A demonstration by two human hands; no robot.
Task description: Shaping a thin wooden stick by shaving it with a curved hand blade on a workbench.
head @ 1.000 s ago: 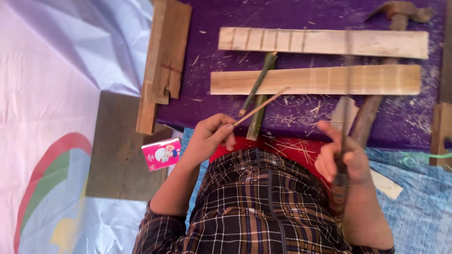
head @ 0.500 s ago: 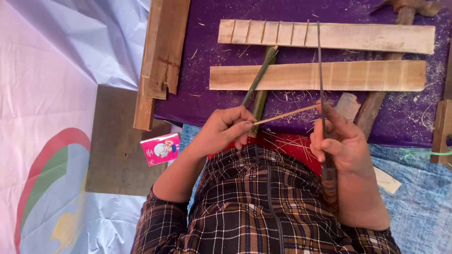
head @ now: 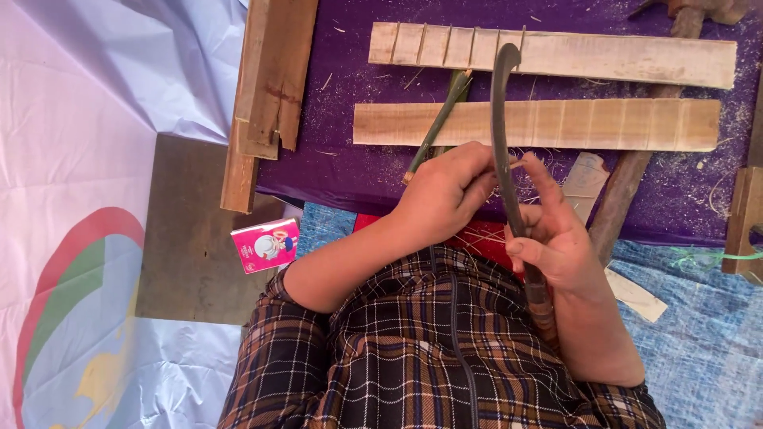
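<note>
Nearest sits the person's lap in a brown plaid shirt [head: 445,357], with a strip of red cloth [head: 477,238] showing just beyond it. The right hand [head: 556,238] is closed around the handle of a long curved knife [head: 502,143], whose dark blade runs away from the body and ends in a hooked tip over the far plank. Just left of it, the left hand [head: 445,191] has its fingers pinched shut on a thin bamboo sliver [head: 515,164], which lies against the blade; only a short pale end of it shows. To the left, a small pink box [head: 266,245] lies on a dark board [head: 191,238]. Beyond the hands the purple desk [head: 342,127] carries a green bamboo stalk [head: 437,127] slanting under a notched wooden plank [head: 540,125], then a second notched plank [head: 556,54] farther off. At the far left stand stacked wooden boards [head: 266,87].
</note>
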